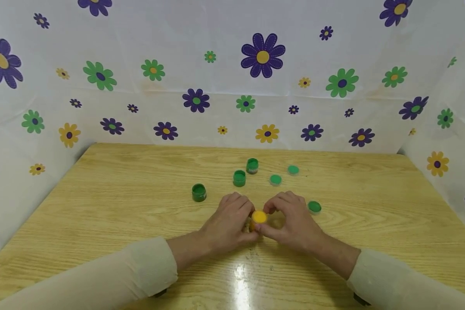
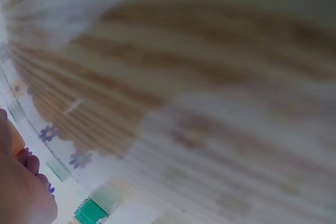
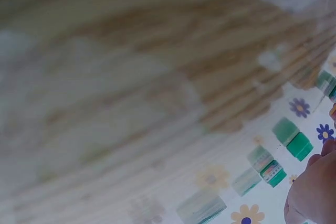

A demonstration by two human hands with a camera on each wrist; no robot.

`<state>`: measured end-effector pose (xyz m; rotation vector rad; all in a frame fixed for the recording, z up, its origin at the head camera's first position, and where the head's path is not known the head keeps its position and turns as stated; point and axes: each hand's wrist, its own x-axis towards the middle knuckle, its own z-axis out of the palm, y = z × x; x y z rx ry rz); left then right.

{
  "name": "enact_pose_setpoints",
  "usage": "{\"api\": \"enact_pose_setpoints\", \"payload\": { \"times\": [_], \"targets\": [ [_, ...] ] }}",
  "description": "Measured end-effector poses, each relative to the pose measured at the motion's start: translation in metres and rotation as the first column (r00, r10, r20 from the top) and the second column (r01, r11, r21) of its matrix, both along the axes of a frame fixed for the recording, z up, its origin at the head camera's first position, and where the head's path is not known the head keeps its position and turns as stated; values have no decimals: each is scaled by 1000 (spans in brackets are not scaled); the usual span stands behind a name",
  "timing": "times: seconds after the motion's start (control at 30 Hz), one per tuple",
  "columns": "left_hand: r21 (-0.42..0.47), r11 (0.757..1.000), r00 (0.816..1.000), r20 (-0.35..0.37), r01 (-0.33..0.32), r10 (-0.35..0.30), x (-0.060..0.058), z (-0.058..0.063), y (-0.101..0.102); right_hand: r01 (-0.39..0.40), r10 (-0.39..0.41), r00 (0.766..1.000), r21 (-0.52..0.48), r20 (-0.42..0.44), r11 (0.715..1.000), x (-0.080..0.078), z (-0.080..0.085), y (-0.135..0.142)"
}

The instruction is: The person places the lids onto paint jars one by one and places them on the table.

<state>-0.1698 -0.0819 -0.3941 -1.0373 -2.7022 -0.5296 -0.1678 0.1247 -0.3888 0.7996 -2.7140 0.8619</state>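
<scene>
Near the middle of the table is a small jar of yellow paint (image 1: 259, 216), its round yellow top facing up. My left hand (image 1: 226, 226) grips the jar from the left, thumb at the near side and fingers behind. From the right, my right hand (image 1: 294, 221) pinches the jar's top rim between thumb and index finger. Whether the lid is loose cannot be seen. A sliver of orange-yellow jar (image 2: 17, 139) shows beside the left hand (image 2: 23, 190) in the left wrist view. The right hand (image 3: 315, 187) sits at the edge of the right wrist view.
Three uncapped green paint jars stand beyond the hands: a left one (image 1: 199, 192), a middle one (image 1: 239, 178) and a far one (image 1: 252, 165). Three green lids lie to the right: one far (image 1: 293, 170), one nearer (image 1: 276, 180), one beside the right hand (image 1: 314, 207). Flowered cloth (image 1: 217, 77) encloses the table.
</scene>
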Motion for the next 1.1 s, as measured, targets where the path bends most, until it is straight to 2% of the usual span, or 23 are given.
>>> {"api": "enact_pose_setpoints", "payload": {
  "times": [0.33, 0.53, 0.73, 1.1],
  "targets": [
    [12, 1000, 1000, 3, -14, 14, -1, 0, 0, 4, -3, 999, -25, 34, 1000, 0, 2, 0],
    [35, 999, 999, 30, -28, 27, 0, -1, 1, -40, 41, 999, -42, 28, 998, 1, 0, 2],
    [47, 999, 1000, 19, -24, 23, 0, -2, 1, -72, 73, 997, -51, 22, 996, 0, -2, 2],
    [38, 999, 1000, 7, -19, 19, 1, -6, 2, -75, 76, 997, -65, 23, 995, 2, -4, 1]
  ]
}}
